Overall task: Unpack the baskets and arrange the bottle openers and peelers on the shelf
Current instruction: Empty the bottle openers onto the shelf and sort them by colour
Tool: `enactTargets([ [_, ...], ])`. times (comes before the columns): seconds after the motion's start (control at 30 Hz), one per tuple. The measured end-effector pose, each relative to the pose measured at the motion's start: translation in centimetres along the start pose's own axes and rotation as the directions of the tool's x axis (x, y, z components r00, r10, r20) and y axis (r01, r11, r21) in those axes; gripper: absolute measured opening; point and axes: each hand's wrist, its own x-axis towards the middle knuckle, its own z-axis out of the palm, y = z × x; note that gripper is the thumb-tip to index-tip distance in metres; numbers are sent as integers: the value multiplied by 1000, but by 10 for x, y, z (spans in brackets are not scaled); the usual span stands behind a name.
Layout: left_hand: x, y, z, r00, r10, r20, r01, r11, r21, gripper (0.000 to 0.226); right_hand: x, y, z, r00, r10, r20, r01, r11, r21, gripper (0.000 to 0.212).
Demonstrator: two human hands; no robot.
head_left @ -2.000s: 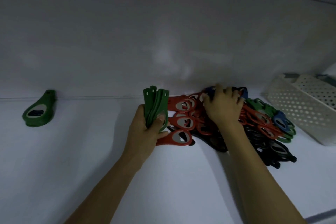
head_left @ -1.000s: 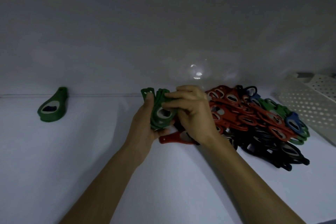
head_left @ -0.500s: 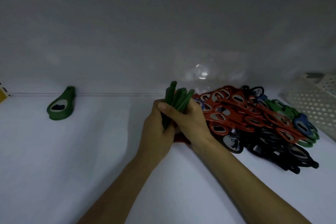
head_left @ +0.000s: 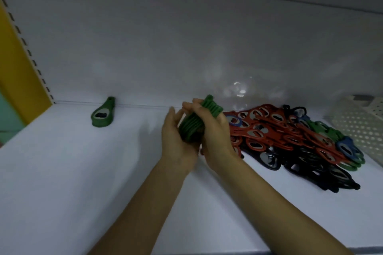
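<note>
**Two hands squaring a stack of green openers on a white shelf**

The right hand is curled over the stack of flat green plastic bottle openers, its fingers wrapped across the top edge. The left hand presses its palm against the stack's left side, fingers nearly straight and slightly blurred. The stack stands on edge between the two palms, tilted up towards the back, just above the white shelf board. Its lower end is hidden by the hands, so the number of openers cannot be counted.

Just right of the hands, a loose pile of red, black, blue and green bottle openers lies spread on the board. Its nearest red pieces pass behind the right hand. The black ones at the bottom merge in the dim light.

At the far right stands a white perforated plastic basket, cut off by the frame edge. Its interior does not show, so its contents cannot be told. A dark grey object behind its rim is too small to identify.

Well apart to the left, a single green teardrop-shaped bottle opener lies flat near the grey back panel. A yellow slotted upright bounds the shelf at the left. A glossy patch on the panel is unclear.
</note>
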Motion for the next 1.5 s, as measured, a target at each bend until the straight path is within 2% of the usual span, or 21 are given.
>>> enactTargets([
  [0.1,-17,5,-1,999,42,18,-44,997,65,33,-15,5,21,1000,-10,1,10,999,45,5],
  [0.23,-37,23,-4,973,228,14,-226,951,211,35,-23,-1,37,999,30,25,-34,979,199,9],
  [0.27,-43,27,-7,944,326,49,-323,886,333,36,-25,-2,39,997,74,33,-80,963,257,11],
  [0.3,-50,29,-12,898,423,123,-424,756,499,36,-27,-4,43,990,137,44,-144,935,325,12],
  [0.37,-64,30,-26,799,516,311,-544,398,738,37,-30,-7,49,962,269,50,-262,850,456,15],
  [0.43,-68,34,-38,722,568,396,-574,172,800,31,-34,-4,57,933,357,39,-325,793,516,18],
  [0.53,-71,55,-46,597,678,430,-557,-36,830,21,-45,11,70,895,441,70,-420,776,470,34],
  [0.57,-71,64,-46,598,668,443,-549,-62,834,19,-48,15,73,884,461,73,-444,781,439,39],
  [0.63,-72,82,-47,651,606,458,-533,-66,844,16,-49,20,76,886,462,39,-444,824,352,36],
  [0.7,-72,101,-45,731,538,420,-502,8,865,18,-45,23,73,916,401,-1,-393,899,193,31],
  [0.77,-71,124,-40,826,446,345,-431,105,896,17,-38,22,62,977,214,-25,-215,973,-84,32],
  [0.83,-67,147,-36,908,303,289,-330,94,939,12,-29,15,49,975,35,218,52,923,-381,32],
  [0.87,-66,155,-34,940,223,258,-278,63,958,12,-25,11,46,933,47,357,131,880,-457,28],
  [0.93,-59,166,-31,976,104,192,-194,9,981,21,-16,1,48,873,141,467,159,822,-546,24],
  [1.03,-48,174,-30,993,61,102,-105,53,993,28,-3,1,60,890,236,390,72,772,-632,28],
  [1.13,-37,178,-35,996,74,56,-63,101,993,22,9,14,67,904,345,254,-133,790,-599,22],
  [1.17,-34,181,-40,990,123,64,-70,52,996,21,12,21,70,903,374,210,-198,798,-570,16],
  [1.23,-27,190,-53,943,302,141,-100,-146,984,22,22,33,74,910,407,78,-316,803,-506,9],
  [1.3,-18,204,-70,835,493,245,-104,-297,949,24,36,43,79,909,411,-72,-402,817,-414,19],
  [1.37,-6,214,-83,776,573,264,-64,-345,936,25,52,50,88,905,386,-178,-425,839,-340,33],
  [1.5,23,211,-91,843,506,183,-19,-312,950,34,77,64,117,911,294,-289,-389,845,-367,36],
])
